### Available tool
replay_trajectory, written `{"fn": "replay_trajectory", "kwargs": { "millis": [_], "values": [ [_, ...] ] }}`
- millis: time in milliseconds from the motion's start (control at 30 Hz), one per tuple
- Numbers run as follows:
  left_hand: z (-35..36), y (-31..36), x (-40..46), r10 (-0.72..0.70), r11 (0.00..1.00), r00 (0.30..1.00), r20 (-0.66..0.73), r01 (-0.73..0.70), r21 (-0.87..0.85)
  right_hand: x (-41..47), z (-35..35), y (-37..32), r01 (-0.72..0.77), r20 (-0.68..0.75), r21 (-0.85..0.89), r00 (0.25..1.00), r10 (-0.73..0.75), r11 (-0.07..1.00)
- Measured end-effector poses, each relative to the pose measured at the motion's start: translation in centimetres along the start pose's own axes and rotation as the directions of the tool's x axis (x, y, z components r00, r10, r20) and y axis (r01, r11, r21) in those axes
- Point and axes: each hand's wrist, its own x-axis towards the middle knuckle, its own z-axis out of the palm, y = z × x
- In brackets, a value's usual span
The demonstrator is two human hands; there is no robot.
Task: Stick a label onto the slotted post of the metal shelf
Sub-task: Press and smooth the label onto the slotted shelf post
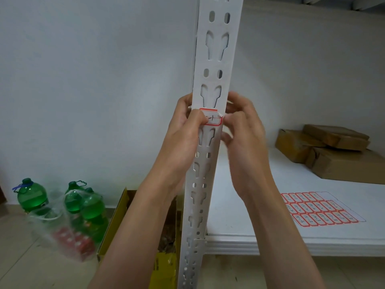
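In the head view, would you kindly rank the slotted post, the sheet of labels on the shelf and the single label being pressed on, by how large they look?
1. slotted post, by far the largest, though nearest the camera.
2. sheet of labels lying on the shelf.
3. label, smallest, pressed by the left hand and right hand.

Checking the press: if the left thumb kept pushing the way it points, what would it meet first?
The label, already under the left hand's thumb, then the post behind it. Depth is hard to judge, but they look touching.
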Motion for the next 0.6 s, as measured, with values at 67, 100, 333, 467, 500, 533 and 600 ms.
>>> {"fn": "replay_trajectory", "kwargs": {
  "millis": [67, 100, 333, 467, 500, 533, 600],
  "values": [
    [0.0, 0.1, 0.0, -0.009, 1.0, 1.0, 0.006, 0.009, 0.013, -0.1, -0.7, 0.2, 0.191, -0.137, -0.147, 0.968, -0.212, 0.97],
    [0.1, 0.2, -0.1, -0.009, 1.0, 1.0, 0.009, 0.009, 0.017, -0.1, -1.2, 0.3, 0.282, -0.15, -0.229, 0.935, -0.32, 0.932],
    [0.1, 0.3, -0.3, -0.015, 1.0, 1.0, -0.001, 0.015, 0.003, -0.2, -2.4, 1.3, 0.573, 0.075, -0.62, 0.723, -0.687, 0.535],
    [0.0, 0.3, -0.3, -0.011, 1.0, 1.0, -0.001, 0.011, -0.017, -0.6, -1.7, 2.1, 0.56, 0.013, -0.677, 0.658, -0.753, 0.478],
    [0.1, 0.2, -0.2, -0.009, 1.0, 1.0, -0.004, 0.009, -0.017, -0.7, -1.4, 2.2, 0.552, 0.0, -0.679, 0.66, -0.751, 0.485],
    [0.1, 0.2, -0.2, -0.009, 1.0, 1.0, -0.005, 0.009, -0.019, -0.6, -1.2, 2.2, 0.544, -0.011, -0.678, 0.664, -0.747, 0.494],
    [0.1, 0.1, -0.2, -0.007, 1.0, 1.0, -0.008, 0.007, -0.023, -0.5, -0.9, 2.2, 0.533, -0.029, -0.673, 0.673, -0.739, 0.512]
  ]
}}
